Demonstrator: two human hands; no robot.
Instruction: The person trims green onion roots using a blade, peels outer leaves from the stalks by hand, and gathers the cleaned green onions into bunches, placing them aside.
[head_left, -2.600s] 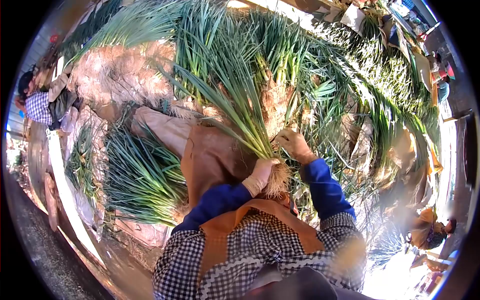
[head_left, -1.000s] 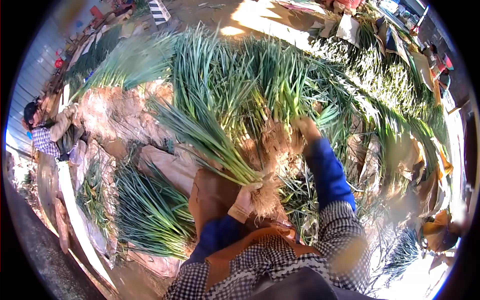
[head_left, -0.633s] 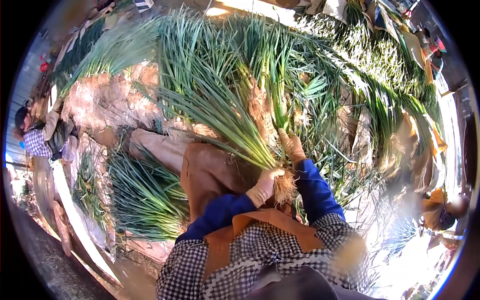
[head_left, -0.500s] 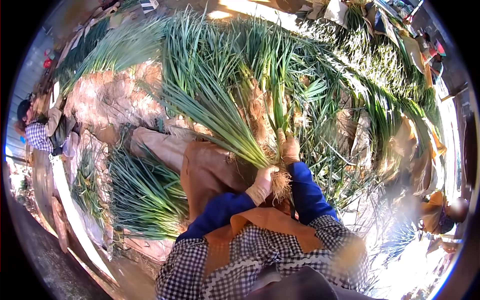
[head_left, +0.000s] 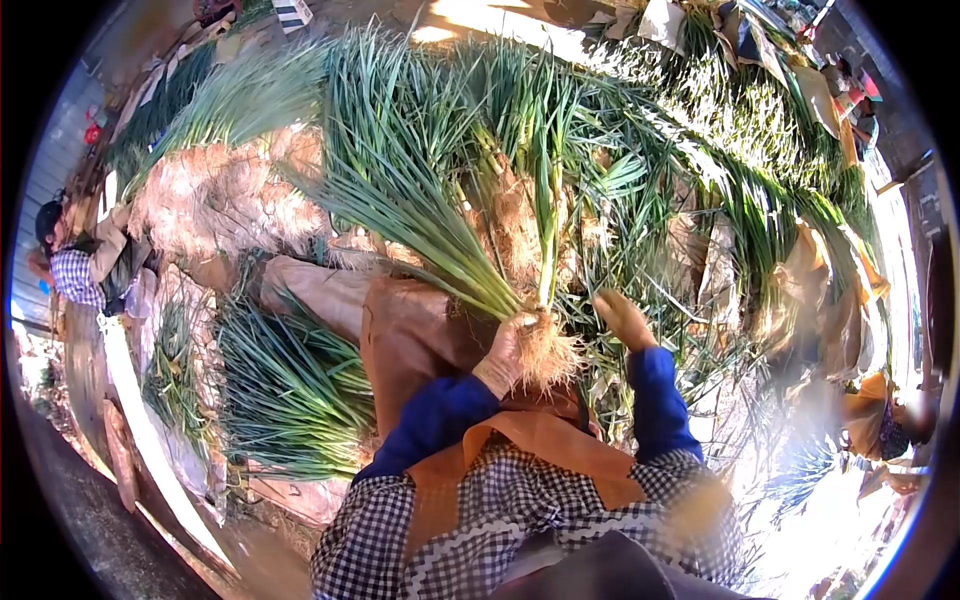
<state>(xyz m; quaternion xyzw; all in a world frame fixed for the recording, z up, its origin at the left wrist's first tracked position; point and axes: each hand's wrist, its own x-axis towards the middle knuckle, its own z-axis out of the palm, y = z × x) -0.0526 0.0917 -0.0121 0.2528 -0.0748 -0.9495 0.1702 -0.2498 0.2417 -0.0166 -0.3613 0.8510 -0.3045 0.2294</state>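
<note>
My left hand [head_left: 504, 352] is closed around the base of a bunch of green onions [head_left: 450, 250], just above its pale, shaggy roots [head_left: 548, 350]. The leaves fan up and to the left, while one thicker stalk [head_left: 547, 225] stands nearly upright at the bunch's right side. To the right of the roots, my right hand [head_left: 624, 318] is off the bunch, blurred, with its fingers seemingly together; whether it holds anything does not show. Beyond the hands lies a large pile of onions [head_left: 400, 110] with brown roots [head_left: 515, 225] facing me.
Another onion bundle [head_left: 285, 390] lies at the left beside my brown apron [head_left: 410, 330]. Farther left are a root-covered heap [head_left: 225, 195] and a person in a checked top [head_left: 75, 275]. More onions [head_left: 760, 130] spread across the right, and another person [head_left: 880, 415] is at the lower right.
My right hand reached to the pile, brought a stalk to the bunch, and has since moved off to the right. The stalk now stands in the bunch that my left hand kept holding.
</note>
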